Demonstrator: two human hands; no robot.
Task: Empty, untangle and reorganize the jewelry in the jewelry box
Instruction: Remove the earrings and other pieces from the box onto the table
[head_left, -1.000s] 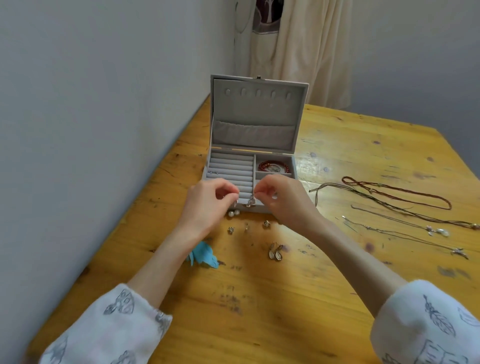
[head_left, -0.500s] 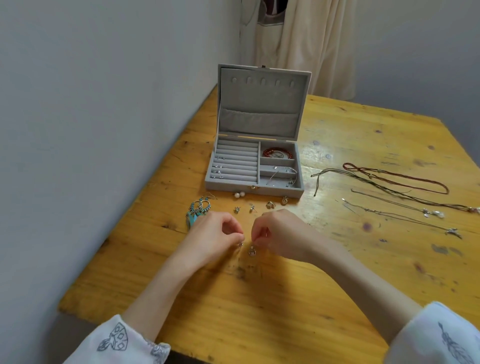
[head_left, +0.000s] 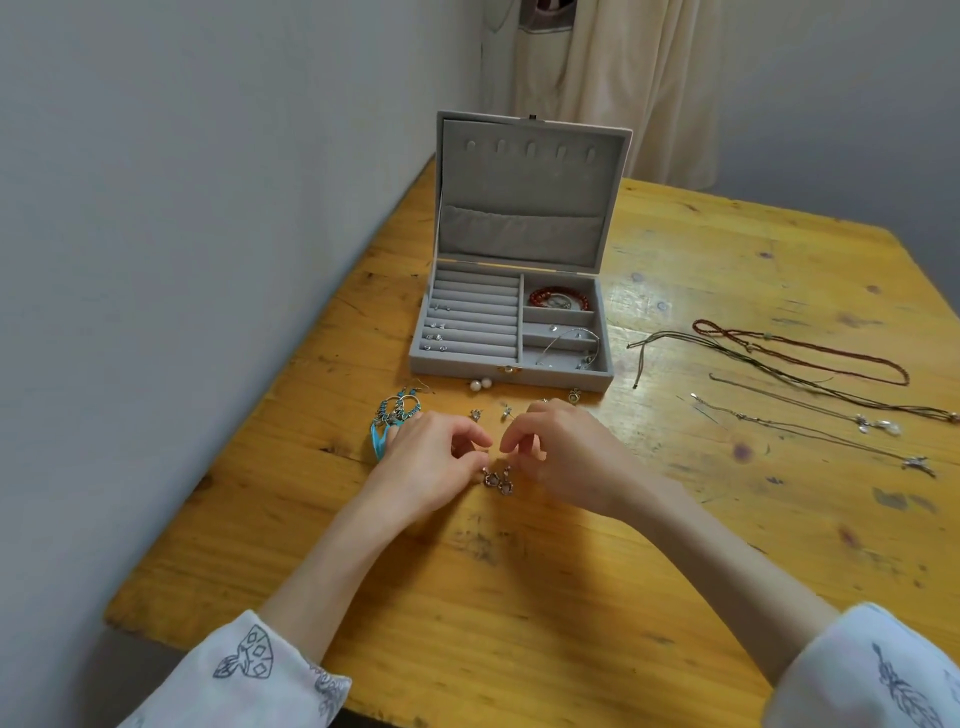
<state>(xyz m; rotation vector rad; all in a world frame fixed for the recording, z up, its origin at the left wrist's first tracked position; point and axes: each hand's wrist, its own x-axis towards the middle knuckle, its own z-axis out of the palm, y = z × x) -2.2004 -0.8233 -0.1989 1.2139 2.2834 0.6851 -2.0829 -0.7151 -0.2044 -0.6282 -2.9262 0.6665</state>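
Yellow-varnished wooden table (head_left: 519, 597): worn plank top, set against a grey wall; bears everything listed.

Grey velvet-lined jewelry box (head_left: 519, 208): at the table's far edge, lid upright. Left half, ring rolls with small studs tucked in; right half, compartments holding a red beaded bracelet (head_left: 558, 299) and a thin silver bangle (head_left: 571, 340).

Cord and chain necklaces (head_left: 800, 364): laid out in separate lines right of the box, untangled, pendants pointing away to the right.

Left hand (head_left: 431, 462) and right hand (head_left: 561, 457): near each other in front of the box, fingers curled, tips pinched towards a pair of small silver drop earrings (head_left: 497, 479) lying just between them. Whether either hand actually grips an earring cannot be told.

Turquoise hoop-and-feather earrings (head_left: 395, 415): just beside the left hand, partly behind it.

Loose small pieces: two pearl studs (head_left: 480, 384) touching the box front; tiny silver studs (head_left: 491, 414) beyond the fingertips.

Risk, as judged: the left wrist could sweep the turquoise pair, or a slipped pinch could scatter the tiny studs into the plank seams, mixing sorted pairs.
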